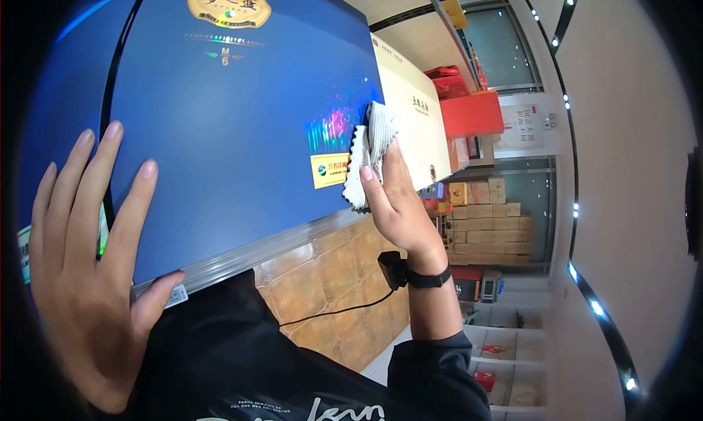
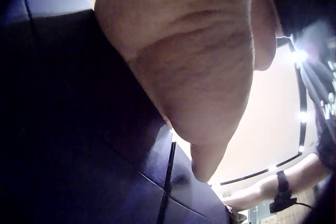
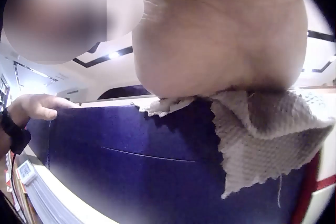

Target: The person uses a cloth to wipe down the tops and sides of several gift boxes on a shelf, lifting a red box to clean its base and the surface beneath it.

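Observation:
My right hand (image 1: 403,201) holds a pale grey textured cloth (image 1: 357,175) with a scalloped edge against a large blue gift box (image 1: 234,128). The thumb lies along the cloth, beside a small yellow label (image 1: 329,170) on the box. Folds of the cloth (image 3: 257,140) hang below that palm in the right wrist view. My left hand (image 1: 88,238) rests with fingers extended and spread over the blue box's other edge, where a second blue box (image 1: 73,76) stands alongside. In the left wrist view its palm (image 2: 194,71) hides most of the contact.
A cream box (image 1: 410,120) adjoins the blue one, with a red box (image 1: 474,115) beyond. A clear strip (image 1: 249,252) with a price tag (image 1: 177,296) edges the shelf near my body. Stacked cartons (image 1: 491,234) stand farther off. A cable (image 1: 337,318) trails from the right wrist.

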`<state>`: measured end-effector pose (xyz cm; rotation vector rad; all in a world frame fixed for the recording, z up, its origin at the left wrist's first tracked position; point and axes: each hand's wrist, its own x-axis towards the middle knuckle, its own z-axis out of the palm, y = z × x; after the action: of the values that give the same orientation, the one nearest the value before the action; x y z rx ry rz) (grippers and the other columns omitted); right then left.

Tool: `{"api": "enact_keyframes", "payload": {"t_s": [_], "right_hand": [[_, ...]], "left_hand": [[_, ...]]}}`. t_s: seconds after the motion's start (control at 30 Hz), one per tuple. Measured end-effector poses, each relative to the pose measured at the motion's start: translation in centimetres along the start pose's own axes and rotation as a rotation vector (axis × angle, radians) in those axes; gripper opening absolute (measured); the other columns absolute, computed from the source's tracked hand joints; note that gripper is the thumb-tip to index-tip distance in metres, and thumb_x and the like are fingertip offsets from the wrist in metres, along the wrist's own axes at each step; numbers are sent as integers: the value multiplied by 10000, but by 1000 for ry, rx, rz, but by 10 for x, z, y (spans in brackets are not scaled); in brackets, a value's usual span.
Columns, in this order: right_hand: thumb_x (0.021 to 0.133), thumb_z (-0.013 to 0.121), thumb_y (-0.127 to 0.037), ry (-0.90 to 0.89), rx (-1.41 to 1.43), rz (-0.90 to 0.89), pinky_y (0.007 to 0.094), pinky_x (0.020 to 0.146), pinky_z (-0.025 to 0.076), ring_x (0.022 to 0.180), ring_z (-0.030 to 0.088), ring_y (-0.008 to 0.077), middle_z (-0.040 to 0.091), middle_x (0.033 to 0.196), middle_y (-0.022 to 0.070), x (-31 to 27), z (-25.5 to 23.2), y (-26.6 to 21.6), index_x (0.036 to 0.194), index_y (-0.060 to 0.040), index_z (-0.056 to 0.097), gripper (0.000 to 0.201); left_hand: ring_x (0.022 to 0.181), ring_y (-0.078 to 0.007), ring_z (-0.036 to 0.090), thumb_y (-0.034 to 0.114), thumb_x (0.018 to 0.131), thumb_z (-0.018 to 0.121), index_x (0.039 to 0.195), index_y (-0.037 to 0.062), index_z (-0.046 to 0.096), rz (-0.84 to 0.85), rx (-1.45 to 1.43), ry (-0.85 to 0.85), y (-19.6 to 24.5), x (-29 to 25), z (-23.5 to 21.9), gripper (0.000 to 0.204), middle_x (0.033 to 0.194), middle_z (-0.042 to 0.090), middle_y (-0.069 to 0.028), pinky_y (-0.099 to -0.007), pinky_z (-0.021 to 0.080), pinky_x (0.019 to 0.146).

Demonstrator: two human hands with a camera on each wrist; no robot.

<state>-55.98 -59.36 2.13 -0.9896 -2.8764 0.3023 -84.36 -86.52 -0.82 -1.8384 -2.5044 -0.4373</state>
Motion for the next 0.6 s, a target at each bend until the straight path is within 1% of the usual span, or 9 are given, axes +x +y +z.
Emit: {"api": "enact_keyframes", "payload": {"t_s": [0.03, 0.13, 0.17, 0.27, 0.37, 0.43, 0.53, 0.57, 0.6], "right_hand": [[1118, 497, -335, -60, 25, 20, 505, 1304, 186, 1579, 229, 534, 279, 1644, 416, 2, -6, 1, 1597, 147, 229, 730], [1128, 480, -362, -195, 50, 56, 486, 1318, 143, 1611, 155, 503, 204, 1681, 405, 11, -21, 6, 1623, 142, 167, 772], [1136, 459, -394, -279, 60, 113, 462, 1326, 101, 1632, 79, 472, 148, 1704, 392, 12, -24, 13, 1634, 145, 118, 809], [1139, 450, -418, -354, 56, 114, 454, 1328, 82, 1634, 48, 475, 128, 1707, 395, 26, -33, 17, 1627, 158, 108, 829], [1131, 359, -534, -476, 6, 249, 442, 1328, 52, 1627, -22, 488, 47, 1693, 434, 47, -42, 17, 1592, 215, 46, 933], [1126, 298, -612, -559, -21, 341, 434, 1328, 32, 1623, -69, 496, -7, 1683, 459, 62, -45, 18, 1568, 254, 4, 1015], [1125, 305, -610, -540, -5, 325, 433, 1328, 14, 1620, -92, 496, -26, 1688, 452, 92, -43, 22, 1577, 240, -8, 1013], [1136, 326, -571, -610, -20, 367, 408, 1326, -15, 1615, -164, 448, -120, 1704, 409, 108, -45, 26, 1581, 217, -95, 998], [1135, 325, -574, -612, -25, 358, 406, 1326, -16, 1616, -167, 443, -122, 1705, 406, 120, -44, 32, 1584, 212, -101, 1000]], "left_hand": [[1565, -335, 377, 263, 593, 952, 1508, 107, 571, -9, -7, 11, 1, 1, 2, 1003, 1651, 464, -120, -533, 304, 1318], [1570, -326, 367, 224, 536, 990, 1487, 120, 587, -13, -14, 62, 3, 0, 8, 1038, 1649, 466, -111, -522, 310, 1321], [1570, -325, 366, 227, 543, 993, 1477, 121, 595, -14, -18, 57, 2, -1, 8, 1021, 1646, 468, -111, -521, 313, 1321], [1567, -327, 369, 237, 550, 1000, 1448, 124, 614, -1, -22, 72, 2, 0, 9, 984, 1636, 476, -109, -518, 321, 1317], [1555, -332, 390, 254, 539, 1001, 1428, 126, 624, 23, -11, 124, 2, 3, 10, 974, 1617, 497, -110, -520, 334, 1308], [1541, -334, 414, 270, 541, 997, 1420, 128, 627, 8, -8, 116, 3, 5, 7, 965, 1599, 517, -115, -519, 351, 1298], [1515, -358, 450, 270, 591, 983, 1393, 124, 632, 35, 1, 144, 0, 6, 15, 888, 1569, 544, -145, -533, 379, 1271], [1505, -366, 463, 269, 610, 977, 1383, 121, 633, 36, -10, 143, -1, 6, 17, 859, 1559, 553, -156, -539, 388, 1262], [1494, -375, 476, 264, 633, 971, 1371, 118, 634, 28, -44, 124, -1, 6, 17, 824, 1548, 561, -168, -548, 397, 1252]]}}
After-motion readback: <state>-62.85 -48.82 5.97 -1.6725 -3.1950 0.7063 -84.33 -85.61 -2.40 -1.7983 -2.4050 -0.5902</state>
